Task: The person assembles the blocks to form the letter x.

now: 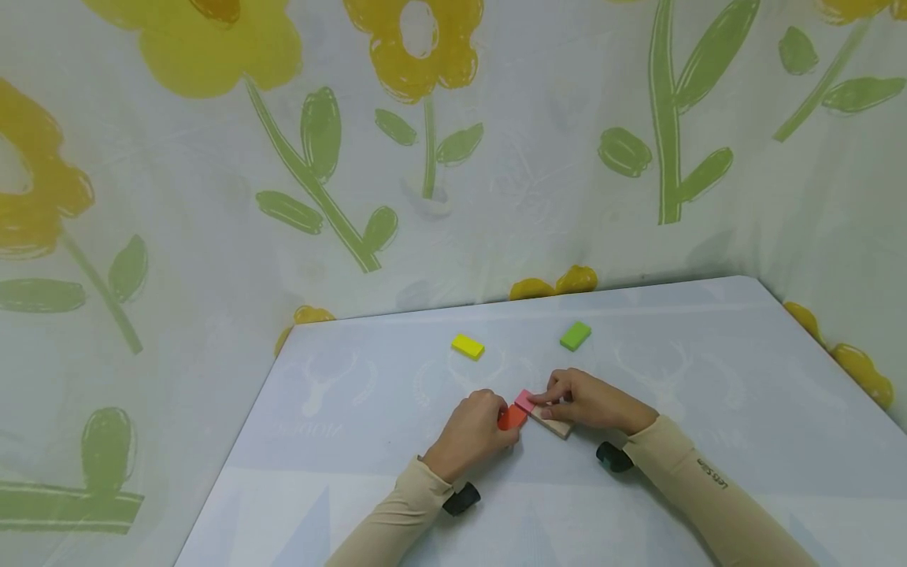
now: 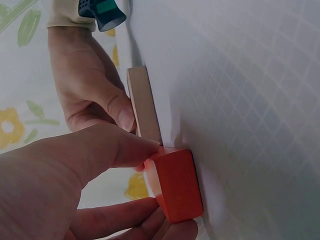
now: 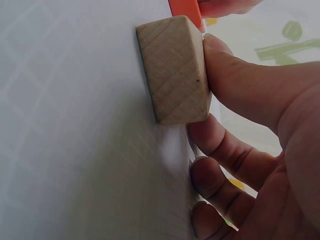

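Observation:
My left hand (image 1: 473, 429) pinches an orange-red block (image 2: 180, 185) between thumb and fingers, low on the tabletop. Just to its right lies a plain wooden block (image 1: 556, 426), held by my right hand (image 1: 590, 400) with the thumb on its upper face (image 3: 200, 75). A pink block (image 1: 524, 399) sits at the far end of the wooden one, where the right index fingertip touches it. The orange-red block stands close against these two; part of it is covered by the left fingers. In the right wrist view, the other right fingers are curled beyond the wooden block.
Farther back on the pale patterned table (image 1: 397, 472) lie a yellow block (image 1: 468, 346) and a green block (image 1: 575, 335). Black wrist devices (image 1: 462, 499) hang under both sleeves. A flower-printed curtain (image 1: 524, 197) surrounds the table's back and sides.

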The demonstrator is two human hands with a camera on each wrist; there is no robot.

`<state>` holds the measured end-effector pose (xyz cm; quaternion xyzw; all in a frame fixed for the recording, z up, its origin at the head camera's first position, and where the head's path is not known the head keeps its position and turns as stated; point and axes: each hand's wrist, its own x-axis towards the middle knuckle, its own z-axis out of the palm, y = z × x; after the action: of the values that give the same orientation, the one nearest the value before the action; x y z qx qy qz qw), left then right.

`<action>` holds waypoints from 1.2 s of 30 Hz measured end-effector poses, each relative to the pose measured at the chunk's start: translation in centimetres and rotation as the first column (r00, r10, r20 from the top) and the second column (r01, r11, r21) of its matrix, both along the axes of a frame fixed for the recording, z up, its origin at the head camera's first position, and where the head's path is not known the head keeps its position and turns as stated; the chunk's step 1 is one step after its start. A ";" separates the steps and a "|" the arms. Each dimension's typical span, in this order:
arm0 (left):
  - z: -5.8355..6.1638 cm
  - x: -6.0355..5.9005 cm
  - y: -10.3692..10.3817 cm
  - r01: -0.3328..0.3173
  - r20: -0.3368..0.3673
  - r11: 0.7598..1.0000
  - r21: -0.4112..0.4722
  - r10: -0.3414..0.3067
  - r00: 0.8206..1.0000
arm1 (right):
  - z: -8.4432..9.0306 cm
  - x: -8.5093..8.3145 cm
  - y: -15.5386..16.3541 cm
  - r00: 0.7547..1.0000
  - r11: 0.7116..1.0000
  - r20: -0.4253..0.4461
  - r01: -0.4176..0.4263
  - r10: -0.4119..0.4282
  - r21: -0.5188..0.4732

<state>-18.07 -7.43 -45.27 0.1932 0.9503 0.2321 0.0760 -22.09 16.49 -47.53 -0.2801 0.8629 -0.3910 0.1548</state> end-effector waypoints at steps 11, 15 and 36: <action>0.2 0.0 0.0 0.008 -0.006 1.000 -0.001 -0.008 1.000 | 0.1 0.0 -0.1 1.000 1.000 0.003 0.003 -0.003 0.006; 0.2 0.0 0.0 0.016 -0.022 1.000 -0.002 -0.016 1.000 | 0.2 0.0 -0.1 1.000 1.000 0.001 0.001 -0.001 0.005; 0.1 -0.1 0.1 0.015 -0.027 1.000 0.014 -0.014 1.000 | 0.3 0.0 -0.1 1.000 1.000 0.007 0.011 -0.011 0.021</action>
<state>-18.16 -7.34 -45.18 0.2037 0.9482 0.2355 0.0635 -22.11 16.39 -47.27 -0.2722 0.8679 -0.3840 0.1585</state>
